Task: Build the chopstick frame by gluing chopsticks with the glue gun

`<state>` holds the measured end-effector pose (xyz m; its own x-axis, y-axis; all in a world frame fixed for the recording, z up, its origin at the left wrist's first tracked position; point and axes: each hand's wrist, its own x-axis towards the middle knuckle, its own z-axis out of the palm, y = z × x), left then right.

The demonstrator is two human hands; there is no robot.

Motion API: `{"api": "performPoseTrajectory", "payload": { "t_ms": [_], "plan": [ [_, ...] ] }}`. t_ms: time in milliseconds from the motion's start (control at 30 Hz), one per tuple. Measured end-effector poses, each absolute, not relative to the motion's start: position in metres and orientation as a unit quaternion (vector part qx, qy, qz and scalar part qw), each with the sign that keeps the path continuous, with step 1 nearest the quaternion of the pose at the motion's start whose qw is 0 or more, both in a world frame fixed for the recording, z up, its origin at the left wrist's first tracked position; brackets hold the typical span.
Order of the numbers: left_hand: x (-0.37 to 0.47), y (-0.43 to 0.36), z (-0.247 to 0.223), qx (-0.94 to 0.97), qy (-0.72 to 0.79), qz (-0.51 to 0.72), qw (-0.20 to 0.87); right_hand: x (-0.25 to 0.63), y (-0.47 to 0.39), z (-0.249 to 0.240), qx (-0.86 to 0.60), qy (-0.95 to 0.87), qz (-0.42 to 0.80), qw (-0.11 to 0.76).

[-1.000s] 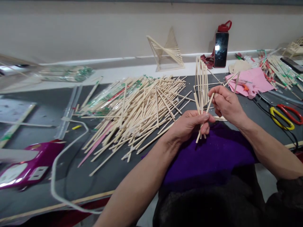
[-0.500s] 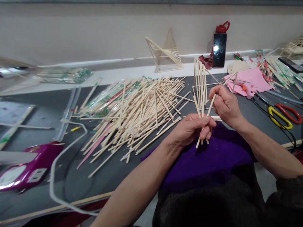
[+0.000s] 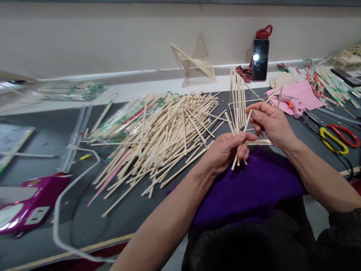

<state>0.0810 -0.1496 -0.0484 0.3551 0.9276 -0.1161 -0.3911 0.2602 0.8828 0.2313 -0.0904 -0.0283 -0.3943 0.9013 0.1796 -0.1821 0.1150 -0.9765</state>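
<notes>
My left hand [image 3: 224, 150] is closed around a few wooden chopsticks [image 3: 229, 124], which cross at the fingers and fan out upward. At the upper end of the rightmost stick, the thumb and forefinger of my right hand [image 3: 272, 122] pinch it, the other fingers curled loosely. Just behind both hands stands a frame of joined chopsticks [image 3: 238, 96], its lower part partly hidden by them. Beneath my hands lies a purple cloth [image 3: 248, 195]. To the left of my left hand spreads a big heap of loose chopsticks [image 3: 166, 131].
A magenta glue-gun-like device [image 3: 36, 205] with a white cable [image 3: 58, 218] lies at left. Scissors [image 3: 334, 145] with yellow and red handles and pink paper [image 3: 306, 96] lie at right. Against the wall stand a phone [image 3: 260, 60] and a twisted stick model [image 3: 194, 62].
My right hand has gone from a tight fist beside the stick to a thumb-and-forefinger pinch at its top. My left hand keeps its hold. The view has shifted slightly.
</notes>
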Motion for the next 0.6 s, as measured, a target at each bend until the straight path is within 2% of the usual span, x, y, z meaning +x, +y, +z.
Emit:
{"api": "performPoseTrajectory", "payload": {
  "t_ms": [233,600],
  "plan": [
    [0.0821,-0.1501,-0.0508,0.449,0.458,0.504,0.578,0.2294,-0.0875,-0.0274,-0.377,-0.583,0.570,0.439],
    [0.0814,-0.1497,-0.0428,0.433,0.447,0.468,0.628,0.2272,-0.0843,-0.0280,-0.378,-0.572,0.579,0.442]
  ]
}}
